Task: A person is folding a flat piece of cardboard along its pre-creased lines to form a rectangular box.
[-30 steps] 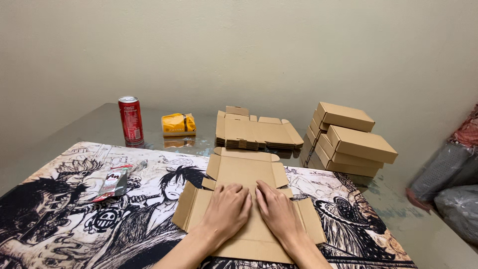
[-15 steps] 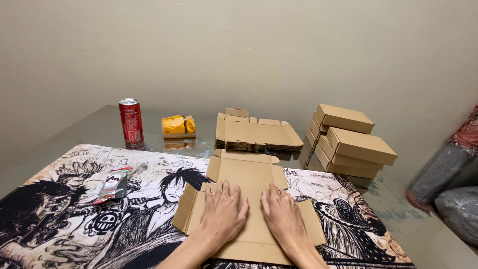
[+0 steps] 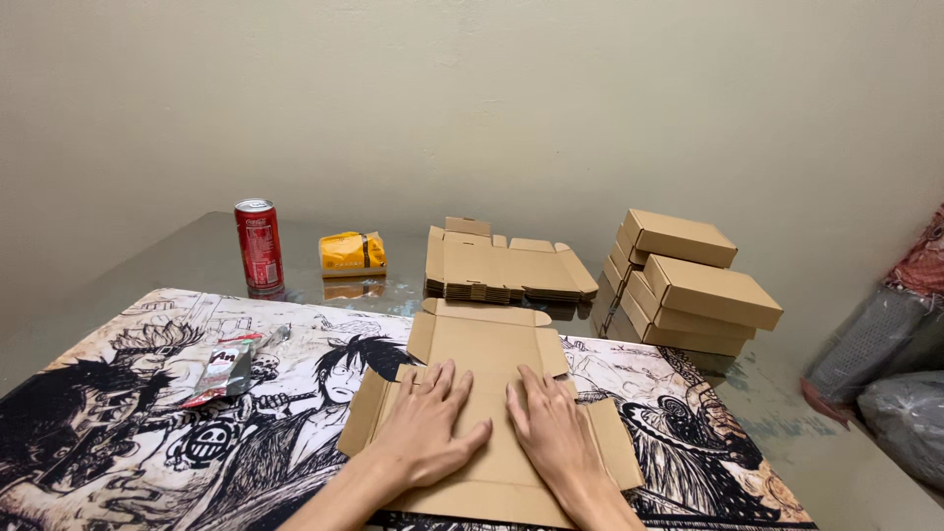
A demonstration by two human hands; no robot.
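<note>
The flat cardboard blank (image 3: 489, 413) lies unfolded on the printed mat (image 3: 147, 433), pinned by the left hand (image 3: 425, 433) and right hand (image 3: 553, 435), fingers spread flat, grasping nothing, apparently keeping the creased panels down.

Bystanders on a glass desk against a plain cream wall

A red drink can (image 3: 258, 246) stands upright at the far left of the desk (image 3: 177, 258), with a small yellow packet (image 3: 352, 254) just to its right. Further right lies a stack of flat, unfolded cardboard sheets (image 3: 506, 265), and right of that two piles of closed brown boxes (image 3: 688, 280) set close together. A black-and-white cartoon mat (image 3: 147, 433) covers the near part of the desk; a small silver and red wrapper (image 3: 228, 369) lies on its left half. At the far right, off the desk, sit a grey mesh basket (image 3: 870, 339) and a grey plastic bag (image 3: 910, 423).
</note>
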